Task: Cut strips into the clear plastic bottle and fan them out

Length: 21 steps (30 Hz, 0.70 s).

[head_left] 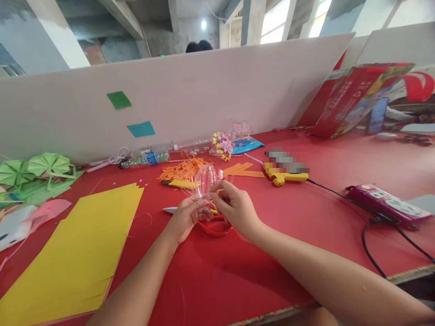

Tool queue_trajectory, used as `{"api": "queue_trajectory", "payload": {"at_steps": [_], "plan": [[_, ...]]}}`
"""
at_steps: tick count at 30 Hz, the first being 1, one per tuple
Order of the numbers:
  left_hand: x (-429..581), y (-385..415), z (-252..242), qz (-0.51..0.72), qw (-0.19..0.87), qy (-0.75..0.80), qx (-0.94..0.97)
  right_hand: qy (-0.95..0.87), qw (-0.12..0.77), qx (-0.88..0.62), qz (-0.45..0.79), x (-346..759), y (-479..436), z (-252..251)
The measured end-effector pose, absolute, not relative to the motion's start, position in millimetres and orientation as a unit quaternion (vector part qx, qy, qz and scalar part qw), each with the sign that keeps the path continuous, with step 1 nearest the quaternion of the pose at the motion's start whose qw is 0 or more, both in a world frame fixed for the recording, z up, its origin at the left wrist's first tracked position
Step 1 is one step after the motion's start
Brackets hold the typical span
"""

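Observation:
Between my two hands, above the red table (pixel 272 244), is a clear plastic piece cut into curved strips (pixel 205 179), perhaps part of a bottle. My left hand (pixel 192 215) is closed on its lower end. At its right side my right hand (pixel 233 203) pinches with thumb and forefinger; what lies between those fingertips is too small to make out. Red-handled scissors (pixel 217 232) lie beneath my hands, partly hidden by them. A yellow utility knife (pixel 183 184) rests just behind, beside a heap of orange paper scraps (pixel 185 170).
Yellow sheets (pixel 78 240) and green paper shapes (pixel 47 165) lie at left. Behind stand a plastic bottle (pixel 151 157) and star-covered clear plastic (pixel 222 146). To the right are a yellow glue gun (pixel 285 176), its black cord (pixel 326 190), a purple box (pixel 387 203) and a red carton (pixel 353 99).

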<state>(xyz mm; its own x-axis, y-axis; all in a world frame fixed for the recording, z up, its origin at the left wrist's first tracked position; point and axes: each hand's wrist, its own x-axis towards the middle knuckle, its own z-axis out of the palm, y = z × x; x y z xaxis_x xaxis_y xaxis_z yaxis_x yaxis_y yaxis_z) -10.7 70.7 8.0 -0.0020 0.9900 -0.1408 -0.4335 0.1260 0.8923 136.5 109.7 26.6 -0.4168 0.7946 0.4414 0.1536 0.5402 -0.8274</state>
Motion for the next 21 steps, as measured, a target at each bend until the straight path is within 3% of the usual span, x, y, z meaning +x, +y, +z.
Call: {"api": "queue_trajectory", "payload": {"at_steps": [8, 21], "plan": [[-13.8, 73.1, 8.3, 0.618, 0.617, 0.381, 0.305, -0.847, 0.445, -0.213, 0.197, 137.5, 110.5, 16.7], [-13.8, 71.5, 8.7, 0.639, 0.594, 0.386, 0.299, -0.830, 0.413, -0.255, 0.273, 134.8, 109.0, 14.6]]}}
